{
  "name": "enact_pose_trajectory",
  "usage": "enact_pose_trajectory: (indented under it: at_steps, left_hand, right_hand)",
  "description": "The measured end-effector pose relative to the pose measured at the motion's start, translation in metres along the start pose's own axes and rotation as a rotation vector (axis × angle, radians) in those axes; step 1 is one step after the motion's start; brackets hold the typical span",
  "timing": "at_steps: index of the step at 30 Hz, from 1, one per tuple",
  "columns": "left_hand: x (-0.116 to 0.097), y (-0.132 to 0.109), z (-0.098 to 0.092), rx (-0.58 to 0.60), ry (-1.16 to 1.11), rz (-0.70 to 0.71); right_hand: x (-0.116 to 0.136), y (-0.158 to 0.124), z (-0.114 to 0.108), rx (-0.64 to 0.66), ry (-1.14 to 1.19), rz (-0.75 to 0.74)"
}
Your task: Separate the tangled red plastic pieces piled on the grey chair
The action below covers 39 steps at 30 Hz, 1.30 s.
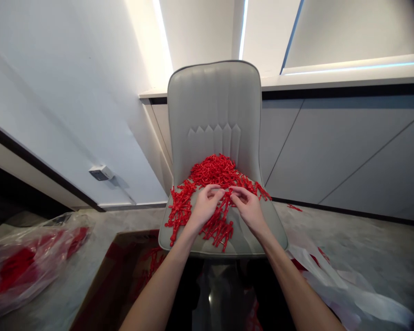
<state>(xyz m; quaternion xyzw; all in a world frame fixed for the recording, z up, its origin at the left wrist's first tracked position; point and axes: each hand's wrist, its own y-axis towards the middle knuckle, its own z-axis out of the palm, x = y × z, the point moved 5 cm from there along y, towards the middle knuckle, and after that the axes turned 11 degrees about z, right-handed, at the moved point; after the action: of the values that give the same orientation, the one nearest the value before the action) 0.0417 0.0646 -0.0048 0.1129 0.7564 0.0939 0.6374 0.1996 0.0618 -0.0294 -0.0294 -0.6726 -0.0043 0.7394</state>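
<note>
The bare left hand (204, 207) and bare right hand (249, 210) have slim, tapering fingers. The long, smooth left forearm (158, 289) and right forearm (296, 294) narrow toward slender wrists.

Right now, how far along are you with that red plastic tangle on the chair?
Partly done: red pieces lie in the cardboard box, and a clear plastic bag holds more red. In hand: the left hand and right hand pinch strands of the red plastic tangle near its middle. Left: the bulk of that tangle, heaped across the grey chair seat.
</note>
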Motion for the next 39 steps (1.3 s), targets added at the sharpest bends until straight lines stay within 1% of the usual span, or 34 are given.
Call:
enact_pose_trajectory:
  at_steps: [1,2,3,4,5,6,7,9,12,14,24,27,29,31,32,34,36,37,39]
  left_hand:
    - [0.001,0.001,-0.013,-0.033,0.141,0.001]
    - [0.0,0.001,-0.028,-0.074,0.355,0.015]
    - [0.0,0.0,-0.042,-0.093,0.602,-0.014]
    - [0.002,-0.002,-0.057,-0.113,0.836,-0.091]
    - [0.005,-0.005,-0.071,-0.123,1.021,-0.197]
    - [0.008,-0.008,-0.082,-0.129,1.143,-0.304]
    - [0.011,-0.011,-0.091,-0.117,1.212,-0.382]
    - [0.018,-0.013,-0.099,-0.053,1.25,-0.474]
    - [0.028,-0.011,-0.102,0.041,1.218,-0.513]
    - [0.031,-0.01,-0.104,0.052,1.206,-0.522]
    - [0.016,-0.011,-0.108,-0.014,1.235,-0.483]
    - [0.014,-0.012,-0.11,-0.06,1.221,-0.45]
    - [0.011,-0.013,-0.11,-0.118,1.19,-0.406]
    - [0.006,-0.012,-0.104,-0.161,1.078,-0.293]
    - [0.004,-0.01,-0.098,-0.16,0.966,-0.224]
    - [0.001,-0.008,-0.081,-0.106,0.667,-0.12]
    - [-0.001,-0.007,-0.063,-0.034,0.392,-0.092]
    - [-0.003,-0.007,-0.055,-0.009,0.304,-0.085]
    - [-0.007,-0.007,-0.043,0.026,0.219,-0.049]
  right_hand:
    - [-0.002,0.001,-0.002,-0.024,0.004,0.015]
    - [-0.004,0.002,-0.004,-0.051,0.007,0.028]
    - [-0.005,0.004,-0.006,-0.073,0.011,0.041]
    - [-0.007,0.004,-0.007,-0.087,0.016,0.054]
    - [-0.008,0.005,-0.007,-0.094,0.025,0.068]
    - [-0.009,0.006,-0.007,-0.095,0.037,0.082]
    - [-0.009,0.006,-0.007,-0.096,0.052,0.094]
    - [-0.01,0.006,-0.007,-0.104,0.08,0.115]
    - [-0.012,0.005,-0.005,-0.104,0.092,0.136]
    - [-0.013,0.005,-0.004,-0.1,0.091,0.146]
    - [-0.019,0.008,0.001,-0.066,0.047,0.151]
    - [-0.022,0.01,0.002,-0.068,0.008,0.143]
    - [-0.023,0.011,0.002,-0.077,-0.016,0.142]
    - [-0.024,0.012,0.002,-0.084,-0.022,0.147]
    - [-0.023,0.012,0.003,-0.086,-0.014,0.151]
    - [-0.022,0.013,0.004,-0.083,0.016,0.156]
    - [-0.019,0.013,0.004,-0.079,0.059,0.153]
    - [-0.018,0.013,0.005,-0.078,0.085,0.151]
    - [-0.016,0.013,0.004,-0.081,0.135,0.148]
